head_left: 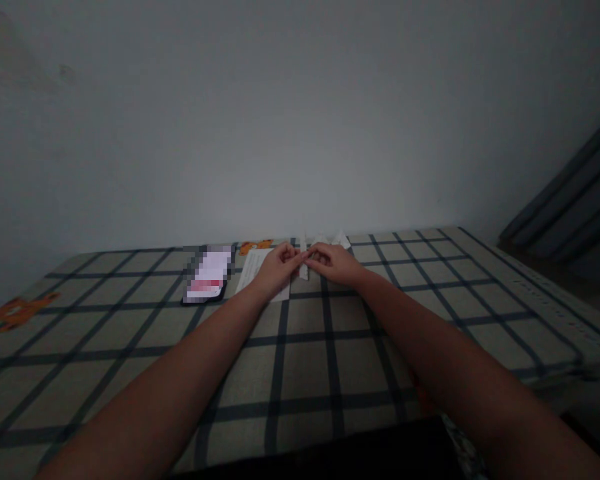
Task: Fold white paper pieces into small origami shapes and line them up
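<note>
My left hand (280,267) and my right hand (334,263) meet at the far part of the table, fingertips pinched together. Between them they hold a narrow folded strip of white paper (304,272), which stands up above and below the fingers. Under my left hand lies a printed sheet of paper (251,268), partly covered by the hand and wrist. Just behind my right hand, more crumpled or folded white paper (342,239) shows; whether it joins the strip I cannot tell.
A phone (207,275) with a lit, blurred screen lies left of the printed sheet. The checked tablecloth (310,373) with orange animal figures covers the table. A pale wall (300,120) rises behind it, and dark fabric (570,180) hangs at the right.
</note>
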### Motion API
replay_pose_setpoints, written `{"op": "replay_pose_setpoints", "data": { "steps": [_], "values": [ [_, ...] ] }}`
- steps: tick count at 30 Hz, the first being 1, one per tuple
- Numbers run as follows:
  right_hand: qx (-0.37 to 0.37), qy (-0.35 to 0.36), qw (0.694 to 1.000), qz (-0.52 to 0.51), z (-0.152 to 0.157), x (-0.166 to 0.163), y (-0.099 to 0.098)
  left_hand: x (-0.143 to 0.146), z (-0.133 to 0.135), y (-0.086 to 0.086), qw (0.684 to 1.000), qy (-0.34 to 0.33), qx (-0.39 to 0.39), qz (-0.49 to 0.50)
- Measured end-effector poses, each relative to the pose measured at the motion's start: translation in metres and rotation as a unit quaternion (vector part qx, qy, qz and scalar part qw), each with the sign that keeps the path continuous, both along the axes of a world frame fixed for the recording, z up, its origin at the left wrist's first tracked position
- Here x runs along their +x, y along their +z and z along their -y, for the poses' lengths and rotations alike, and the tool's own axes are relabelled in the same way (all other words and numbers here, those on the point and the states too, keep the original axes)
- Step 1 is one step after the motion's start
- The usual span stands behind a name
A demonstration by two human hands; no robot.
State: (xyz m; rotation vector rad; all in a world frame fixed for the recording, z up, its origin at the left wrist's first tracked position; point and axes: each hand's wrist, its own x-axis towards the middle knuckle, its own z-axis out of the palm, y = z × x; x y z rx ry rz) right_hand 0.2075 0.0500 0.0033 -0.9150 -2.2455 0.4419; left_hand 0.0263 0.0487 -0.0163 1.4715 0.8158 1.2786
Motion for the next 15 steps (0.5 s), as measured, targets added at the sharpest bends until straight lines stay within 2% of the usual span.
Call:
{"op": "replay_pose_setpoints", "data": {
  "steps": [3,10,15],
  "values": [
    [-0.002,0.002,1.0,-0.002,-0.0001,-0.0002,-0.0002,-0.0018,-0.0018,-0.0024,1.0,0.003,-0.003,-0.028],
    [-0.002,0.006,1.0,-0.006,0.0004,-0.0001,-0.0001,-0.003,-0.0042,-0.0026,0.999,-0.032,-0.021,-0.026],
    [-0.001,0.005,1.0,-0.007,0.0009,-0.0002,0.0012,-0.0023,-0.0031,-0.0017,0.999,-0.029,-0.015,-0.031]
  ]
}}
